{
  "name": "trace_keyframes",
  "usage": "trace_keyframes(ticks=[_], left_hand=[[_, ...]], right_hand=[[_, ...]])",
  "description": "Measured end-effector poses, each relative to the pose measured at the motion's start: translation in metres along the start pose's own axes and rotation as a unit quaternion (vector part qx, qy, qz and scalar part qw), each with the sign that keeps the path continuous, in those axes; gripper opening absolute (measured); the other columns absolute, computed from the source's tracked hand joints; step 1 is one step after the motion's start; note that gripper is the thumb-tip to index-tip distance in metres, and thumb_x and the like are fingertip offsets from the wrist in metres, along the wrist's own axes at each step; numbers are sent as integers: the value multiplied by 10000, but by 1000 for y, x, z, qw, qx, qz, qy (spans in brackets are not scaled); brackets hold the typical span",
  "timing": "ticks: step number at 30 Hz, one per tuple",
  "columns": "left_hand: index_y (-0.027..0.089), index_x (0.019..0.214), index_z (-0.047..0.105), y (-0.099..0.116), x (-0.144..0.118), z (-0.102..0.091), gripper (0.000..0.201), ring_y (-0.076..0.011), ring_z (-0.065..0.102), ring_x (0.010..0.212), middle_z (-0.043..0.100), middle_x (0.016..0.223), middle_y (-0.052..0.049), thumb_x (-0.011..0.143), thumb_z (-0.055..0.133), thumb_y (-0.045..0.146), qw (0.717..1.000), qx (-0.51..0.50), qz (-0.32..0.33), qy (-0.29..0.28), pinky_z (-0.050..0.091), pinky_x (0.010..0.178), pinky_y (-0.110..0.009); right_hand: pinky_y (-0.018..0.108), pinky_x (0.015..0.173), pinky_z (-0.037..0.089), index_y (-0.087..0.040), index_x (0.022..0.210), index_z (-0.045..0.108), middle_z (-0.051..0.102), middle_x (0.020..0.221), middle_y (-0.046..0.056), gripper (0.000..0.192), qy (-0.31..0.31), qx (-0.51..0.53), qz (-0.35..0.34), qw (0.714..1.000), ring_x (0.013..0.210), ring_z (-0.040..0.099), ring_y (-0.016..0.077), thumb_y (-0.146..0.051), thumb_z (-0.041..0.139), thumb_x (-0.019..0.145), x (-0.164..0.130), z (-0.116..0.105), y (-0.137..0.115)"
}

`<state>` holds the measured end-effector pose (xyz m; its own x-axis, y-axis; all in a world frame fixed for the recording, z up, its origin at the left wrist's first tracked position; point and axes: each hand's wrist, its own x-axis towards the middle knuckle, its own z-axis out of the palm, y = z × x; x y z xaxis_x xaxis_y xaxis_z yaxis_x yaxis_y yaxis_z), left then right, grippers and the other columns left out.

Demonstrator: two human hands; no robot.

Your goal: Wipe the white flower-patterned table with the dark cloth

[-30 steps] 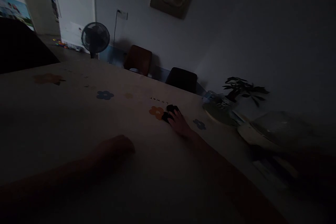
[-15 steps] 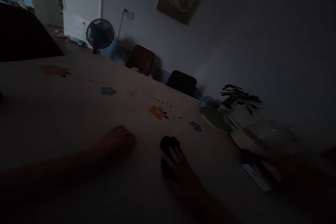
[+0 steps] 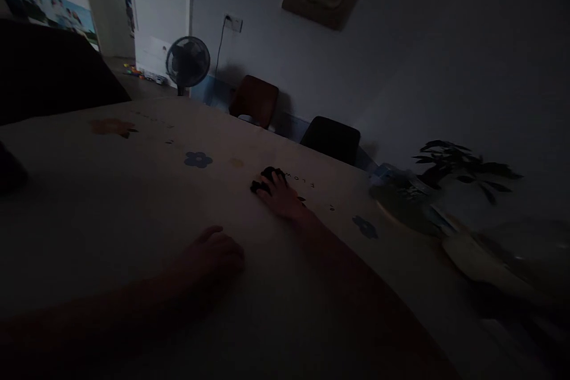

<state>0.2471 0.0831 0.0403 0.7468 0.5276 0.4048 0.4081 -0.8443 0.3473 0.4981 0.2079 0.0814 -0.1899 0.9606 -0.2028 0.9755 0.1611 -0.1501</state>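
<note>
- Light very low; detail limited throughout.
- Far left edge: a dark shape point(image 3: 9, 169) sits on the table point(image 3: 111, 202); too dim to identify.
- Table covering is pale with printed flowers: 1 orange flower point(image 3: 111, 127) far left, 1 blue flower point(image 3: 198, 159) toward the middle.
- Left hand point(image 3: 214, 252) rests on the table, fingers curled loosely under, thumb up; it holds nothing and touches only the cloth. Forearm lies along the near edge.
- Standing fan point(image 3: 187, 63) on the floor beyond the table's far side.
- Small black object point(image 3: 266, 179) lies on the table just left of the printed lettering, well apart from the left hand.
- Right hand point(image 3: 282, 199) is stretched forward, palm down, fingertips laid over the black object; whether the grip closes around it or only presses on it, cannot tell.
- Brown chair point(image 3: 253, 100) and black chair point(image 3: 332, 138) stand against the wall.
- Right: a potted plant point(image 3: 458, 160) and blurred dishes point(image 3: 490, 255).
</note>
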Motion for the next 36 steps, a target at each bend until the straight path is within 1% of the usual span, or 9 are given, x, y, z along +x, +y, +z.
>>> trace_keyframes(ticks=[5, 10, 14, 17, 20, 25, 28, 32, 36], left_hand=[[264, 953, 675, 11, -2, 0, 168, -142, 649, 957, 719, 979, 12, 917, 532, 185, 999, 22, 3, 30, 300, 1172, -406], [264, 947, 658, 17, -2, -9, 140, -126, 650, 849, 716, 927, 35, 910, 558, 173, 998, 36, 18, 47, 362, 1132, -346], [269, 891, 660, 17, -3, 1, 94, -134, 643, 827, 707, 869, 38, 895, 596, 200, 998, 25, 10, 54, 373, 1136, -346], [267, 845, 665, 16, -5, 7, 95, -149, 639, 812, 695, 820, 25, 893, 599, 218, 998, 26, -8, 59, 389, 1131, -380], [276, 923, 684, 15, -6, 5, 124, -149, 657, 844, 718, 881, 21, 914, 576, 217, 1000, 12, -11, 17, 414, 1111, -388], [245, 1078, 682, 2, -4, -9, 273, -178, 658, 979, 719, 1066, -59, 967, 434, 236, 998, -9, -40, 52, 513, 955, -355], [242, 1057, 697, -9, 3, -25, 302, -192, 665, 1004, 718, 1086, -73, 977, 407, 268, 992, 12, -79, 99, 545, 880, -331], [225, 1091, 670, -19, 15, -48, 299, -216, 650, 1086, 694, 1155, -85, 953, 419, 312, 973, 19, -163, 163, 541, 929, -366], [216, 1083, 659, -28, 18, -53, 324, -243, 632, 1129, 676, 1181, -93, 928, 415, 361, 962, 9, -199, 189, 529, 964, -408]], right_hand=[[588, 1210, 30, -247, 1623, 135, -97, 1668, 78, 881, -9, 26, 53, 998, 1515, -98, 380, -785, 175, 927, 78, -19, 6], [618, 1197, -3, -232, 1627, 84, -117, 1666, 78, 892, -7, 55, 66, 996, 1506, -124, 398, -782, 144, 928, 138, -34, -3], [664, 1177, -1, -203, 1627, 93, -104, 1667, 88, 886, -3, 69, 68, 995, 1503, -118, 415, -759, 136, 938, 171, -39, -12], [661, 1179, -15, -187, 1628, 76, -91, 1669, 72, 843, 3, 66, 39, 997, 1508, -120, 394, -703, 128, 963, 177, -39, -14], [601, 1210, -14, -201, 1627, 107, -50, 1673, 21, 787, 2, 57, -29, 998, 1522, -100, 348, -651, 156, 984, 163, -34, -16], [527, 1239, 17, -275, 1608, 230, 40, 1670, -49, 727, -8, 48, -158, 986, 1534, -42, 304, -653, 203, 987, 109, -18, -28], [546, 1238, 31, -275, 1603, 247, 68, 1668, -27, 729, -10, 46, -235, 971, 1534, -26, 310, -671, 208, 992, 61, -6, -41], [550, 1241, 41, -276, 1593, 274, 96, 1666, -6, 668, -18, 30, -275, 961, 1534, -19, 308, -620, 278, 1021, -12, 10, -56], [564, 1239, 20, -281, 1594, 265, 122, 1662, 18, 652, -2, 35, -312, 949, 1535, -19, 296, -606, 295, 1030, -83, 26, -58]])
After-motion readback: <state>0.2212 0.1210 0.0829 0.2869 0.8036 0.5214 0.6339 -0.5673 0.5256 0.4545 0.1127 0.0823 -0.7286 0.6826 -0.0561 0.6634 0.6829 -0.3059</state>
